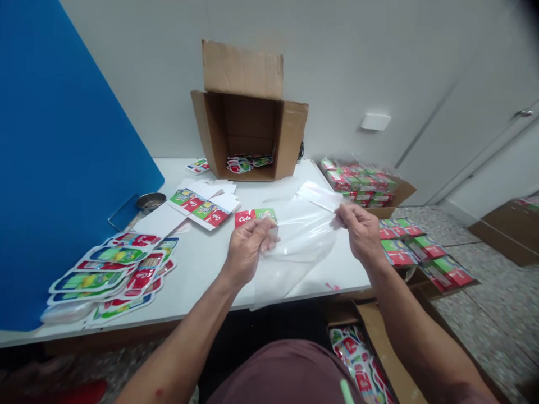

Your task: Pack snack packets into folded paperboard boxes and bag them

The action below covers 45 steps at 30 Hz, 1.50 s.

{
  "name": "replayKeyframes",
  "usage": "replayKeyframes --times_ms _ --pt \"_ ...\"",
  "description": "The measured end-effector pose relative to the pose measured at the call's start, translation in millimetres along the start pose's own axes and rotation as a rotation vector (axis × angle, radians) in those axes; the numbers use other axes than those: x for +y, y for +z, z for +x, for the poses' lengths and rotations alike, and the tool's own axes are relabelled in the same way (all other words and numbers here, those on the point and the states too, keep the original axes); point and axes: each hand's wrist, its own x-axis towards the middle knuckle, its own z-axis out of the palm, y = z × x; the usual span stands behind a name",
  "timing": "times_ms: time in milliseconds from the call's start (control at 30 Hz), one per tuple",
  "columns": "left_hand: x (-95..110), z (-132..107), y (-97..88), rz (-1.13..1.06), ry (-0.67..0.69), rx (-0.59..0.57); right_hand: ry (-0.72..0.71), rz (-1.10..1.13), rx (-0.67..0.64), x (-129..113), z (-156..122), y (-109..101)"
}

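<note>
1. Plastic film, clear and thin, fills the middle of my view: a clear plastic bag [295,252] stretches between the two hands, its lower part lying on the white table [197,269]
2. I see the left hand [248,252] with its fingers [264,240] clenched on a small printed card [255,217], red and green with the word Cola, held just beside the bag
3. The right hand [360,233] has its fingers [343,214] pinched on the bag's upper edge, holding the film up off the table
4. From where I sit, limp film like this seems to handle best when kept taut between both pinches, with the card held square and clear of creases
5. To the left lies a fanned heap of die-cut printed cards [105,275], beside a steel bowl [150,201] and a blue board [63,157]
6. Straight ahead are a flat printed carton sheet [200,207] and an open cardboard box [248,140] with a few cards inside
7. To the right sit plastic-wrapped bundles [357,182], and below the table edge an open carton [379,353] holds more printed cards
</note>
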Motion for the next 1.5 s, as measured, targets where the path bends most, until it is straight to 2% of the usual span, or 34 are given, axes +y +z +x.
replayKeyframes --times_ms 133,233,300,433,533,667,800,933,1067,1133,1167,1267,1333,1400,1500 --pt "1.2 -1.9 -8.9 0.165 -0.059 -0.148 0.162 0.262 -0.058 1.9 5.3 0.5" --pt "4.9 -1.9 -16.0 0.353 -0.063 -0.277 0.166 0.318 -0.113 1.7 4.8 -2.1" --pt "7.8 -0.8 -20.8 0.422 -0.011 -0.303 0.143 0.329 -0.162 1.0 3.3 -7.4" --pt "13.4 1.0 -22.9 0.317 0.08 -0.244 0.099 0.354 -0.242 -3.3 0.6 -21.2" --pt "17.6 0.1 -11.6 0.108 0.076 -0.273 0.086 0.435 -0.251 -13.1 -1.0 -25.4" --pt "21.3 -4.3 7.4 -0.053 0.079 -0.256 0.11 0.558 -0.233 -29.5 -4.6 -18.5" --pt "16.7 -10.3 9.7 -0.153 0.036 -0.207 0.2 0.678 -0.215 -28.7 -13.1 -4.4" --pt "5.3 -15.4 0.1 -0.125 0.029 -0.143 0.338 0.697 -0.198 -9.2 -21.4 10.0" --pt "-1.2 -19.3 -12.2 0.065 0.062 -0.053 0.275 0.595 -0.18 2.5 -26.6 11.4" --pt "0.9 -18.9 -18.0 0.088 0.03 -0.057 0.229 0.54 -0.276 1.8 -30.4 2.4" --pt "3.4 -17.2 -20.7 0.083 0.019 -0.071 0.219 0.524 -0.368 0.5 -32.7 -4.2" --pt "15.9 -4.8 -27.3 0.096 -0.006 -0.187 0.239 0.592 -0.714 -4.1 -36.3 -25.0" --pt "27.0 8.2 -28.5 0.15 -0.057 -0.355 0.292 0.694 -0.828 -6.9 -32.0 -31.7" --pt "38.4 21.9 -25.2 0.251 -0.135 -0.546 0.371 0.691 -0.763 -10.4 -22.0 -27.3" --pt "51.3 39.8 -11.5 0.485 -0.228 -0.784 0.452 0.513 -0.587 -18.5 -4.2 -4.6"
